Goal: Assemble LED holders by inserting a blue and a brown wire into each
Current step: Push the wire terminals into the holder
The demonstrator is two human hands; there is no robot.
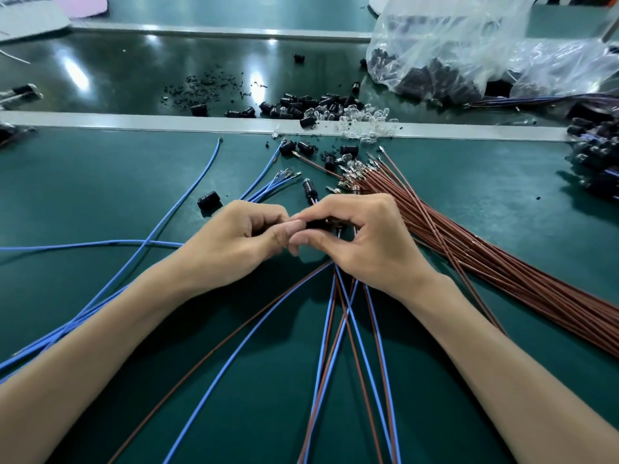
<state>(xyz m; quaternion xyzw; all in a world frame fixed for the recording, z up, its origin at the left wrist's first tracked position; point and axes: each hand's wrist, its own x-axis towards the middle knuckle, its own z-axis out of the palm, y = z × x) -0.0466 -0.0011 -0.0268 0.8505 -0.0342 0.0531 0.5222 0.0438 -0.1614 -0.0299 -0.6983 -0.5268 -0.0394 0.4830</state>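
My left hand (234, 242) and my right hand (365, 242) meet at the middle of the green table, fingers curled. Between their fingertips sits a small black LED holder (316, 224), mostly hidden; both hands pinch it. Blue and brown wires (338, 313) run from under my right palm toward me, crossing each other. A finished holder with wires (310, 189) lies just beyond my fingers. A thick bundle of brown wires (469, 249) with metal terminals lies to the right. Loose blue wires (160, 226) fan out on the left.
A lone black holder (208, 199) lies left of my left hand. Black holders (301, 107) and clear LEDs (361, 120) are piled along the grey rail (134, 120). A plastic bag of parts (452, 51) stands at the back right. Finished assemblies (596, 152) are heaped at the right edge.
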